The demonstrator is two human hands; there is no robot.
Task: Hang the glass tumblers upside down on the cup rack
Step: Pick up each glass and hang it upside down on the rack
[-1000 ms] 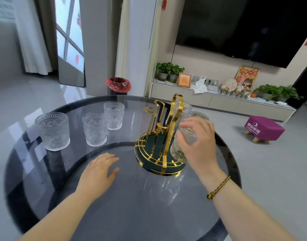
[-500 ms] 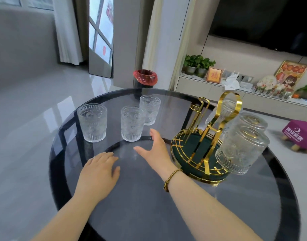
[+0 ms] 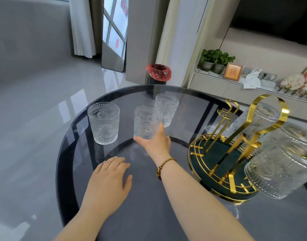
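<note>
Three embossed glass tumblers stand upright on the round glass table [image 3: 76, 153]: a left tumbler [image 3: 104, 123], a middle tumbler [image 3: 146, 121] and a far tumbler [image 3: 167, 109]. My right hand [image 3: 155, 142] is wrapped around the base of the middle tumbler. My left hand [image 3: 108, 182] lies flat on the table, fingers apart, holding nothing. On the right stands the gold cup rack [image 3: 224, 159] with a dark green base. Upside-down tumblers hang on it: a near one [image 3: 281, 164], one behind the gold loop [image 3: 262, 119], and a third partly hidden behind the loop's stem.
A red-lined waste bin [image 3: 158, 72] stands on the floor beyond the table. A low cabinet [image 3: 218, 86] with plants and ornaments runs along the right wall. A mirror [image 3: 114, 35] leans against the wall at the back.
My right hand left the tumbler hung on the rack, swept left across the table and closed around the middle tumbler. The view turned left. My left hand stayed flat.
</note>
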